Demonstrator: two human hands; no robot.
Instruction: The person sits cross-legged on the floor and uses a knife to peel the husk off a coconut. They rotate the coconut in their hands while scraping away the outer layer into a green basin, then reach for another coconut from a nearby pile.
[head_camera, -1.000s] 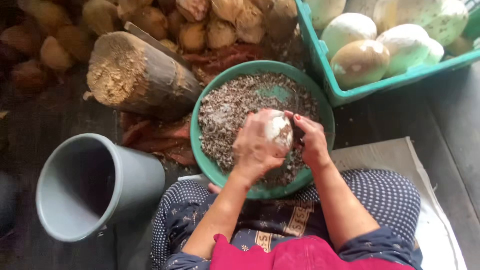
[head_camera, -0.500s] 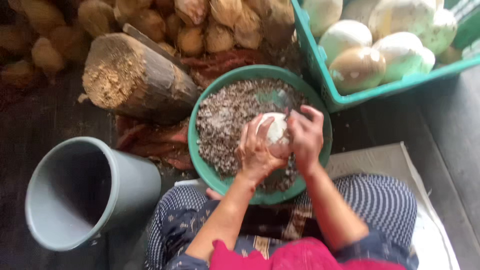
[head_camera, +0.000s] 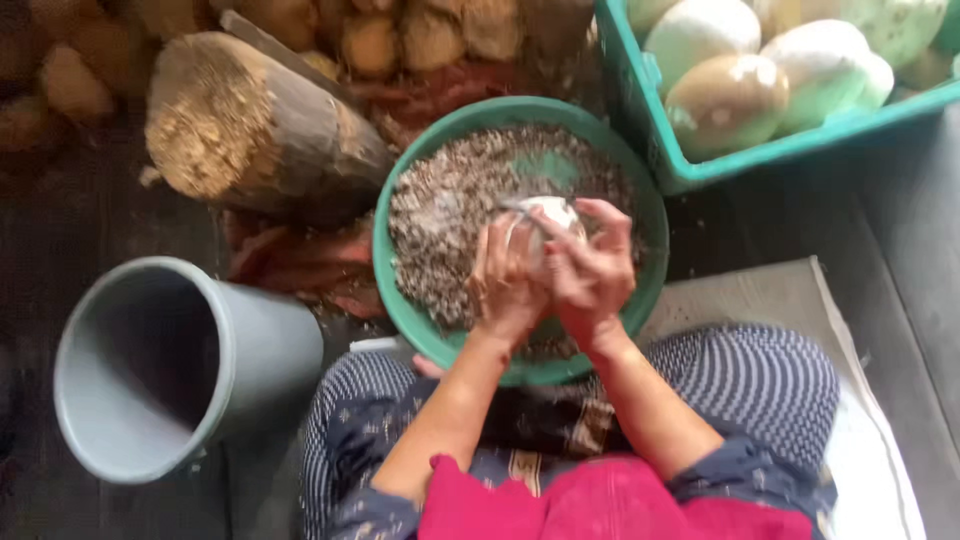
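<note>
A peeled white coconut (head_camera: 545, 225) is clasped over the green basin (head_camera: 400, 300) — left hand (head_camera: 505, 285) wrapped at its seven o'clock, right hand (head_camera: 590, 270) closed at five. Paring appears under way; a steady turn seems needed next.

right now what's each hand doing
Left hand: closed around the white peeled coconut.
Right hand: also gripping the coconut, over the green basin.

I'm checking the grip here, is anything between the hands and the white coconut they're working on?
Nothing visible: the left hand and right hand both clasp the white peeled coconut directly, over the green basin.
</note>
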